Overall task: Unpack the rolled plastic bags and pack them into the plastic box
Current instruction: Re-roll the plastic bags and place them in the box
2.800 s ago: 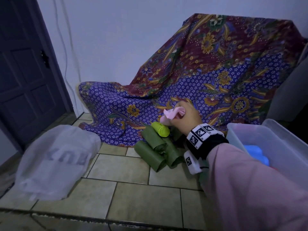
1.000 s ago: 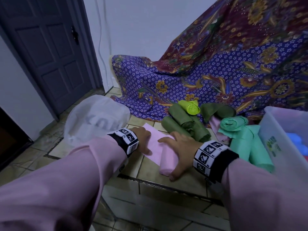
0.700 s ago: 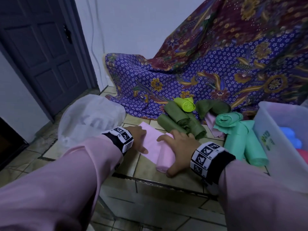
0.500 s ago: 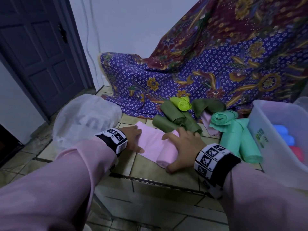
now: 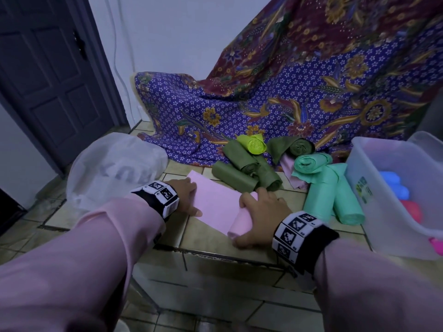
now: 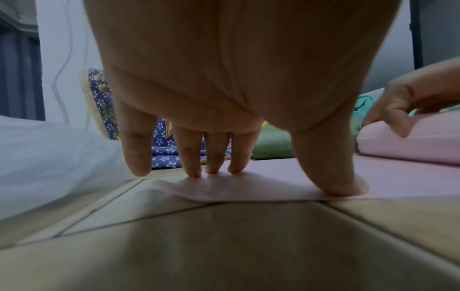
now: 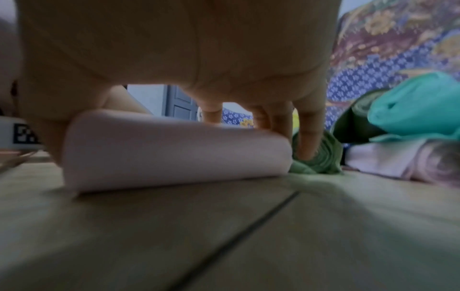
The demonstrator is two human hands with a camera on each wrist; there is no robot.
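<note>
A pink roll of bags (image 5: 239, 222) lies partly unrolled on the tiled floor. Its flat pink sheet (image 5: 213, 202) stretches to the left. My left hand (image 5: 187, 195) presses the sheet's free end (image 6: 273, 183) down with straight fingers (image 6: 214, 153). My right hand (image 5: 261, 216) is cupped over the pink roll (image 7: 174, 149), thumb at its near end and fingers arched over the far side. The clear plastic box (image 5: 383, 207) stands at the right with blue and pink rolls (image 5: 395, 185) inside.
Dark green rolls (image 5: 242, 168), a lime roll (image 5: 254, 144) and mint green rolls (image 5: 335, 195) lie just behind and right of my hands. A white plastic bag (image 5: 112, 168) sits at the left. A patterned cloth (image 5: 299, 97) drapes behind, and a dark door (image 5: 48, 80) is at far left.
My right hand brought the pink roll down from the pile to the floor. My left hand came in to pin its end. The roll has moved slightly right, baring more sheet.
</note>
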